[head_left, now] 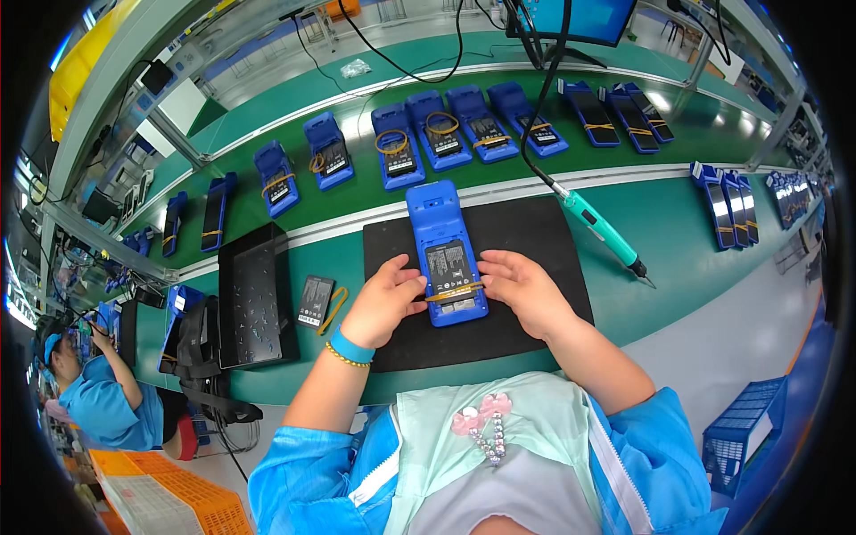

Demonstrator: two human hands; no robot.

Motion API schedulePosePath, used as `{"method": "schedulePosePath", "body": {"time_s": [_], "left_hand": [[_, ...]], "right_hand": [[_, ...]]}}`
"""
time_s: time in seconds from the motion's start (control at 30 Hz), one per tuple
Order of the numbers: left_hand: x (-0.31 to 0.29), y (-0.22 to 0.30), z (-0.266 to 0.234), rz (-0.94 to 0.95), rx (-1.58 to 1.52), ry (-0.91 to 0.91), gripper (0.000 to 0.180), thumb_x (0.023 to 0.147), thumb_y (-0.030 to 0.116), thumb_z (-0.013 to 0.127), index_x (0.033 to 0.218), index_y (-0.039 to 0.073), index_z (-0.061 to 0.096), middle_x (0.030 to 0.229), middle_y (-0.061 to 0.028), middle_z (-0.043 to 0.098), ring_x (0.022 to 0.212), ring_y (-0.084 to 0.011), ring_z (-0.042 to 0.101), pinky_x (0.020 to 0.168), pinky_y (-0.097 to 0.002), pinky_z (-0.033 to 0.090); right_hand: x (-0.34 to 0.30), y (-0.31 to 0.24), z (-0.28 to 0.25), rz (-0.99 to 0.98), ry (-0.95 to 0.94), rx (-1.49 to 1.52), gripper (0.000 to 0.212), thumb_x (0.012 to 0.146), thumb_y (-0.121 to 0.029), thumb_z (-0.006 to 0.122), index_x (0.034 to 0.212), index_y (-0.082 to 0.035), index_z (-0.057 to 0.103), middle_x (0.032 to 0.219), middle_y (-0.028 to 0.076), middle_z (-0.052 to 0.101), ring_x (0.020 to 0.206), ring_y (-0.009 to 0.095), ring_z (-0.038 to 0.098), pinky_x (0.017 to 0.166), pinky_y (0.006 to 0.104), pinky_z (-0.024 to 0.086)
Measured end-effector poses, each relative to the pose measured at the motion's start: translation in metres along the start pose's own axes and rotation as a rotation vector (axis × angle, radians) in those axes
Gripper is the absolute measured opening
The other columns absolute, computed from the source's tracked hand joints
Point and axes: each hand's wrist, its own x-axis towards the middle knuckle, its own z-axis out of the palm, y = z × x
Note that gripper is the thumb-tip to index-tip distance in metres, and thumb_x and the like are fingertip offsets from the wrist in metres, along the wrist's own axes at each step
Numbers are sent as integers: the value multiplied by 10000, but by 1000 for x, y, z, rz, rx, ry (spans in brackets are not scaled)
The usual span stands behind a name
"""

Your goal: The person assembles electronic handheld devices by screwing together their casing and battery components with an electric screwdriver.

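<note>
On a black mat (526, 232) in front of me lies a blue handheld terminal (434, 212), back side up. A dark battery (448, 262) sits in its open bay, and a yellow rubber band (455, 292) runs across the lower part. My left hand (383, 301) grips the left edge, its fingers curled beside the band. From the other side, my right hand (526, 290) holds the right edge, thumb and fingertips at the band's end. Left of the mat are a loose battery (314, 301) and another rubber band (333, 310).
A black tray (286, 285) with small screws stands at the left. At right a green electric screwdriver (596, 221) hangs on a cable, tip down. Several blue terminals (389, 125) line the raised shelf behind. A co-worker (111, 401) sits far left.
</note>
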Motion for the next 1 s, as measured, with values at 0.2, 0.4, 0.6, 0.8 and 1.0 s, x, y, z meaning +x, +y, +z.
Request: {"method": "schedulePosePath", "body": {"time_s": [0.2, 0.4, 0.6, 0.8, 1.0], "left_hand": [[15, -5, -10, -34, -120, -253, 518, 1024, 233, 591, 1468, 14, 436, 1205, -63, 648, 1055, -151, 629, 854, -290, 519], [9, 5, 2, -19, -233, -462, 504, 1027, 266, 594, 1464, 61, 450, 1354, -96, 582, 1215, -204, 596, 1041, -392, 494], [-2, 0, -3, 405, -308, -493, 857, 935, 579, 622, 1527, 36, 325, 1471, -163, 491, 1366, -325, 490, 1125, -500, 414], [-12, -4, -5, 577, -719, -497, 1048, 871, 836, 375, 1503, 0, 353, 1482, -196, 467, 1453, -388, 348, 1148, -545, 380], [-40, -2, -38, 646, -748, -414, 945, 944, 786, 240, 1483, 24, 385, 1425, -194, 522, 1320, -380, 518, 1071, -519, 471]], "right_hand": [[0, -7, -2, 22, -274, -74, 803, 791, -20, 809, 1451, 118, 374, 1357, 220, 560, 1274, 273, 556, 998, 350, 521], [-11, -1, 14, -102, -236, -158, 1036, 689, 79, 849, 1534, 62, 250, 1462, 231, 474, 1295, 274, 546, 1008, 380, 541], [-27, -18, 44, -363, -184, -384, 1012, 706, 56, 839, 1542, 2, 272, 1446, 217, 494, 1301, 293, 551, 1010, 390, 550], [-31, -32, 84, -740, -208, -974, 911, 677, -95, 867, 1452, 3, 397, 1297, 165, 569, 1181, 373, 545, 965, 446, 493], [-25, -39, 121, -1063, -271, -952, 502, 674, -139, 849, 1128, -59, 651, 1153, 83, 578, 1069, 316, 543, 924, 447, 480]]}}
